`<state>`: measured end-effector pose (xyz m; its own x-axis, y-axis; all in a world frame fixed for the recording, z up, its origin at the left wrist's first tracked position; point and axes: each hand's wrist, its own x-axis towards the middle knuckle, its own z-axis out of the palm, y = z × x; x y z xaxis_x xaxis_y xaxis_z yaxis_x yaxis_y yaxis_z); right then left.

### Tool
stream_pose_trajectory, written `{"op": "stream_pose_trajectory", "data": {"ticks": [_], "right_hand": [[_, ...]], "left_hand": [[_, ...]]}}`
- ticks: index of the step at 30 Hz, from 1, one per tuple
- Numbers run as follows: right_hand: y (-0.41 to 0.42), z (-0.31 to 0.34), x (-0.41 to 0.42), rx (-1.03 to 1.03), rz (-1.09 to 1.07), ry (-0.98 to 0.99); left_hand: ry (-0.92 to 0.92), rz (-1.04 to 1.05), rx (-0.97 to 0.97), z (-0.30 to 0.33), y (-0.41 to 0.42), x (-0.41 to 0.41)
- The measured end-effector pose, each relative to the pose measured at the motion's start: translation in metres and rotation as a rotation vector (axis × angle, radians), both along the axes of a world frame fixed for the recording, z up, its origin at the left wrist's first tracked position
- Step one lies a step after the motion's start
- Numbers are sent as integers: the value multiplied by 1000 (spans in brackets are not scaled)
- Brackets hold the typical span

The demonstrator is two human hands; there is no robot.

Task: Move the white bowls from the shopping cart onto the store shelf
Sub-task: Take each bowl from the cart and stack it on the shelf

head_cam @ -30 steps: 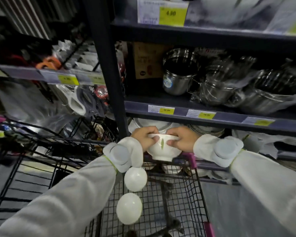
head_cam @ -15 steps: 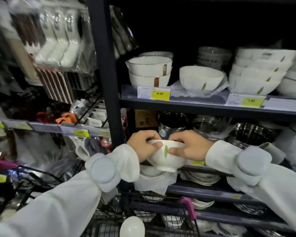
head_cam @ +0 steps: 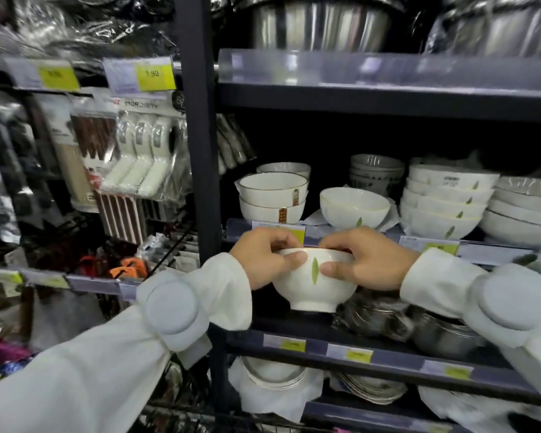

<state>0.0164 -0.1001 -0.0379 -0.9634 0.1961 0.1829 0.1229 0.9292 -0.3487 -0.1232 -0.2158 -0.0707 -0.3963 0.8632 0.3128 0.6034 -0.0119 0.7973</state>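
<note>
Both hands, the left hand (head_cam: pixel 264 257) and the right hand (head_cam: pixel 369 260), pinch the rim of a small white ceramic bowl with a green leaf mark (head_cam: pixel 314 281), upright just below and before the dark metal store shelf (head_cam: pixel 494 250) where matching leaf-marked white bowls (head_cam: pixel 444 203) stand, up and ahead.

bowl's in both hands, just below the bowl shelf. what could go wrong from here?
1. The held bowl sits level with the shelf's front edge; lifted too little, its foot may catch that lip.
2. The likely landing spot is crowded: a single leaf bowl stands between the gold-rimmed stack and the taller leaf-bowl stack, so knocking a neighbour is possible.
3. The left hand and right hand pinch the glossy rim, which could slip.
</note>
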Motion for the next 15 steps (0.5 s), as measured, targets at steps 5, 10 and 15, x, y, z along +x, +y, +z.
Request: {"op": "stream_pose_trajectory", "data": {"ticks": [5, 10, 15], "right_hand": [[5, 28, 8, 56, -12, 93], [16, 52, 15, 102, -63, 229], [28, 63, 22, 171, -123, 311]], "left_hand": [[78, -5, 41, 33, 2, 8], [244, 55, 131, 62, 12, 17], [376, 128, 218, 74, 26, 25]]}}
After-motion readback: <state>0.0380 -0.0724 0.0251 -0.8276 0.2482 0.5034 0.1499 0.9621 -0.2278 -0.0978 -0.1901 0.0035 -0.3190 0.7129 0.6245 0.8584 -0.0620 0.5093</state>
